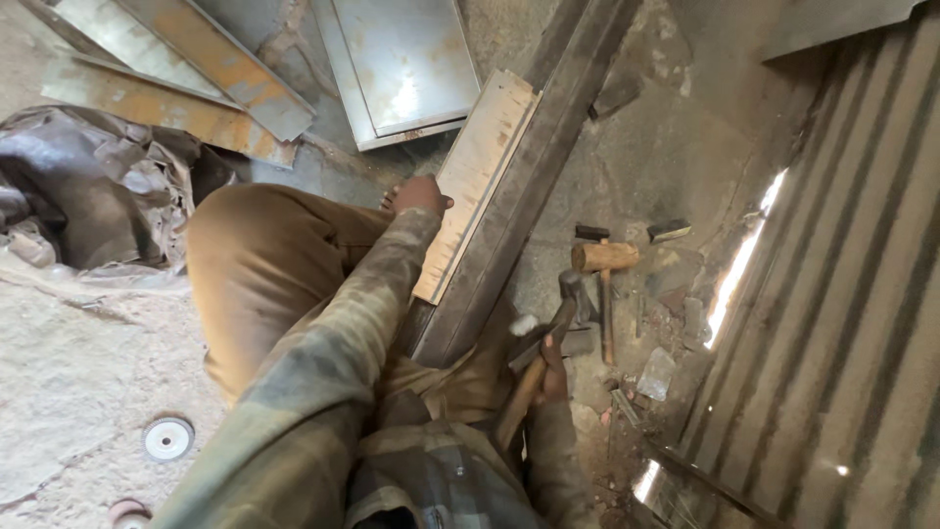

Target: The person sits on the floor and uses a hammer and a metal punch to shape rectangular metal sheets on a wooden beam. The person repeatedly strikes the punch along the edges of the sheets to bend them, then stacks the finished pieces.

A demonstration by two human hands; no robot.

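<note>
A pale metal sheet (477, 176) is laid lengthwise along a long dark steel beam (529, 186), which runs from the top of the view down to the person's lap. The left hand (419, 194) is pressed on the near long edge of the sheet, palm down, with the fingers spread flat; nothing is clasped in it, and the sheet is only held down. The arm is covered by a faded checked sleeve, and a knee in tan trousers (264, 264) is seen just beside it.

The right hand (550, 370) is closed round the wooden handle of a hammer (548, 338), low at the right of the beam; the grip is tight about the handle, and the dark metal head is tilted up toward the beam without touching the sheet.

On the concrete floor (676, 137), to the right of the beam, a wooden mallet (604, 260) is lain among small dark metal blocks (670, 231) and scraps. Corrugated sheeting (862, 294) is seen at the far right. Rusted flat sheets (186, 69) and a folded tray-like panel (401, 64) are stacked at the top left, with a crumpled tarpaulin (88, 186) beside them, and a round disc (168, 438) is left on the floor at the lower left.
</note>
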